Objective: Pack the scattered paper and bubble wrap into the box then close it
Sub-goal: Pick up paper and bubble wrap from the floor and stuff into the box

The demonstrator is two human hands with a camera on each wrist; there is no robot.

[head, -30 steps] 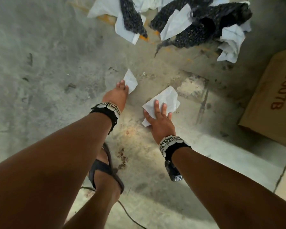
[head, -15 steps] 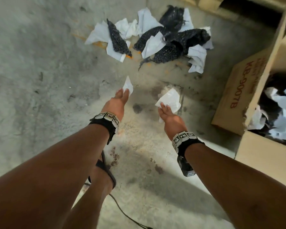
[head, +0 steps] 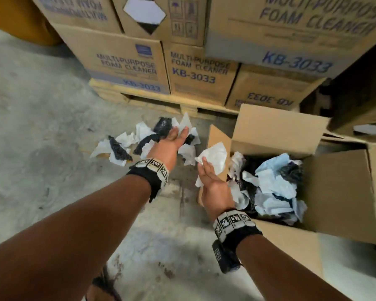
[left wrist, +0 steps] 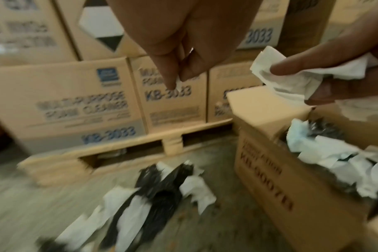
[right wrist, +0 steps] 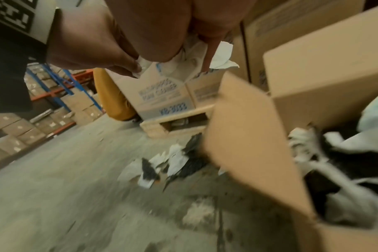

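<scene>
Paper (head: 214, 157) sits crumpled in the right hand (head: 213, 184), fingers curled round it, beside the near-left flap of the open box (head: 339, 192), which already holds white paper and black wrap. Left hand (head: 167, 146) pinches a small scrap (left wrist: 178, 84) between fingertips, raised over the pile (head: 143, 142) of paper and wrap on the floor (head: 41, 137), left of the box.

A: Both hands are lifting off the floor; the right hand (head: 213, 181) is carrying its crumpled paper (head: 214, 158) up beside the open box (head: 339, 192).

B: And the left hand (head: 168, 146) is rising too, pinching a small scrap (left wrist: 179, 83) between its fingertips; the floor pile (head: 139, 144) is now lying beneath it.
</scene>
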